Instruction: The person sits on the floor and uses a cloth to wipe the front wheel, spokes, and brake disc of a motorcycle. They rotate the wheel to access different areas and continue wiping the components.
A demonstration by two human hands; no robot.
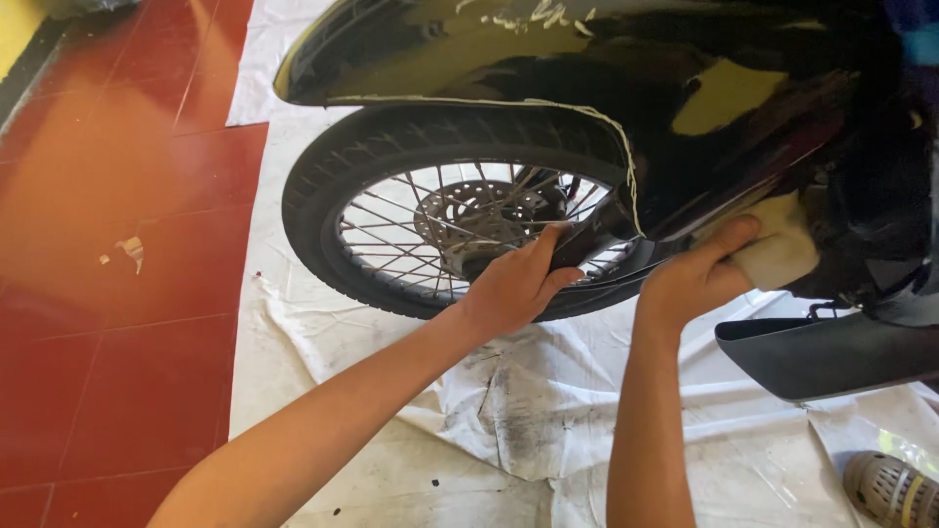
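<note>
The right hand (699,279) pinched a cloth (782,249) against the black fender (548,59); the left hand (518,284), fingers spread, braced the fork (597,230); pale patches looked left to rub

1. Spoked wheel (460,220): one.
2. Black mudguard (469,59): one.
3. Pale cloth pad (782,249): one.
4. White floor sheet (509,411): one.
5. Hands: two, left hand (514,284), right hand (699,274).
6. Slotted round object (890,489), sheet's lower right corner: one.

Home garage or workshop: motorcycle wheel (460,220), stained dropcloth (528,411), red tile floor (117,244).
</note>
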